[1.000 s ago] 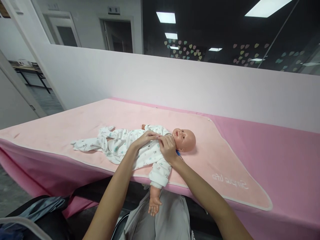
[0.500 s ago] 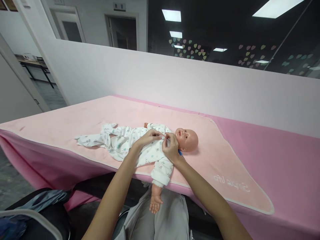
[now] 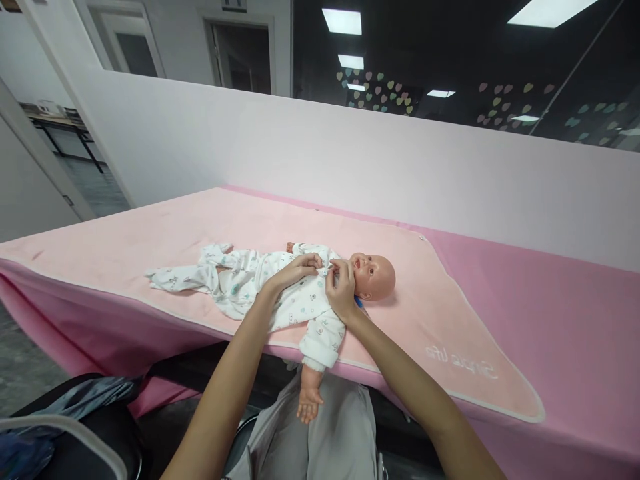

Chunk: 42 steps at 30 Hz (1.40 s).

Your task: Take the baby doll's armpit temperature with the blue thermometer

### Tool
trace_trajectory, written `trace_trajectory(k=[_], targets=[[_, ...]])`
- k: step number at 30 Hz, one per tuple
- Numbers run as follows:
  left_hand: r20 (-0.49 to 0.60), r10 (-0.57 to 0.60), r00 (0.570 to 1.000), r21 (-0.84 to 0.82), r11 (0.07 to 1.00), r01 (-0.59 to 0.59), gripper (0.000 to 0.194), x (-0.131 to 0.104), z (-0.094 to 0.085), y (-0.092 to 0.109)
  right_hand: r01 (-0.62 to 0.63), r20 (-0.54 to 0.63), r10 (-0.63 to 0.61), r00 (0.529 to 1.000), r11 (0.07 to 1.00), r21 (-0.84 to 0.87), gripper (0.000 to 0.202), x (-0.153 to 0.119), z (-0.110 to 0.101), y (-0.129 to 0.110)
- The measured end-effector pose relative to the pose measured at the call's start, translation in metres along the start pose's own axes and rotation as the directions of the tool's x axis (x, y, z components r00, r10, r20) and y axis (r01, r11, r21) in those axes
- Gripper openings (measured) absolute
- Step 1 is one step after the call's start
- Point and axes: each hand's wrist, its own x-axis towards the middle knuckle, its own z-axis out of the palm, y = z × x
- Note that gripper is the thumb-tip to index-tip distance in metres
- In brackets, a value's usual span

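A bald baby doll lies on its back on the pink cloth, its head to the right. It wears a white printed outfit. Near the neck, my left hand pinches the front edge of the outfit. Close beside it, my right hand has its fingers closed on the same fabric, just below the doll's chin. One doll arm hangs over the table's near edge, and something blue shows behind my right wrist.
A light pink mat with a white border covers much of the pink-draped table. Behind stands a white wall with a dark window above. At the lower left is a black chair with cloth on it.
My fingertips have moved slightly apart at the neckline, and a bit of white fabric now shows between them. The whole view has shifted slightly.
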Motion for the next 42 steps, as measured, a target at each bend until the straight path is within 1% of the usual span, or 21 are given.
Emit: trace_trajectory(k=[4,6,8,11,13,14,16,17,18,19,21,22,24,27,30,36,42], targets=[[-0.009,-0.032,0.999,-0.076,0.997,0.031,0.028,0.0,-0.001,-0.004,0.02,0.014,-0.02,1.0,1.0,-0.004,0.02,0.0,-0.001,0.001],[-0.05,-0.032,0.998,-0.119,0.993,0.026,0.034,0.0,-0.003,-0.007,0.071,0.052,-0.07,0.996,0.997,-0.018,0.023,0.0,-0.002,0.001],[-0.114,-0.032,0.993,-0.166,0.986,0.013,0.034,0.002,-0.003,-0.009,0.156,0.15,-0.149,0.977,0.987,-0.037,0.025,0.0,-0.004,-0.001],[-0.23,-0.051,0.972,-0.246,0.969,-0.007,0.029,0.004,-0.003,-0.011,0.288,0.312,-0.258,0.914,0.956,-0.054,0.021,0.003,-0.004,-0.005],[-0.333,-0.037,0.942,-0.258,0.965,-0.053,0.025,0.004,-0.002,-0.011,0.342,0.375,-0.295,0.879,0.938,-0.062,0.018,0.005,-0.004,-0.008],[-0.398,-0.018,0.917,-0.241,0.967,-0.086,0.023,0.003,-0.002,-0.011,0.354,0.389,-0.304,0.87,0.933,-0.062,0.016,0.006,-0.003,-0.009],[-0.517,0.027,0.855,-0.164,0.978,-0.13,0.018,-0.003,-0.001,-0.008,0.349,0.397,-0.3,0.867,0.936,-0.054,0.013,0.007,-0.002,-0.01],[-0.541,0.048,0.839,-0.109,0.986,-0.127,0.017,-0.008,-0.001,-0.007,0.338,0.394,-0.294,0.871,0.94,-0.047,0.013,0.007,-0.002,-0.009],[-0.53,0.066,0.845,-0.043,0.993,-0.105,0.016,-0.014,-0.001,-0.005,0.326,0.392,-0.285,0.875,0.945,-0.04,0.013,0.006,-0.002,-0.009],[-0.485,0.08,0.871,0.031,0.997,-0.074,0.017,-0.022,0.0,-0.003,0.315,0.389,-0.277,0.878,0.948,-0.036,0.014,0.005,-0.001,-0.008],[-0.339,0.088,0.937,0.186,0.982,-0.025,0.02,-0.038,0.002,0.001,0.3,0.388,-0.266,0.883,0.954,-0.029,0.015,0.004,-0.001,-0.007],[-0.29,0.095,0.952,0.242,0.97,-0.023,0.023,-0.046,0.002,0.002,0.293,0.386,-0.261,0.885,0.956,-0.027,0.015,0.003,-0.001,-0.007],[-0.236,0.128,0.963,0.319,0.947,-0.048,0.026,-0.058,0.004,0.002,0.281,0.38,-0.252,0.89,0.959,-0.023,0.014,0.001,0.0,-0.007],[-0.247,0.184,0.951,0.412,0.909,-0.069,0.028,-0.065,0.007,0.0,0.274,0.365,-0.249,0.897,0.961,-0.018,0.013,0.0,0.001,-0.007],[-0.294,0.208,0.933,0.473,0.88,-0.047,0.028,-0.064,0.011,-0.002,0.266,0.353,-0.24,0.904,0.964,-0.025,0.013,0.0,0.002,-0.006],[-0.308,0.25,0.918,0.563,0.826,-0.036,0.023,-0.062,0.017,0.002,0.271,0.357,-0.232,0.905,0.961,-0.062,0.015,-0.002,0.003,-0.006],[-0.353,0.361,0.863,0.651,0.757,-0.05,0.02,-0.065,0.024,-0.003,0.257,0.35,-0.217,0.911,0.964,-0.072,0.015,-0.002,0.003,-0.006]])
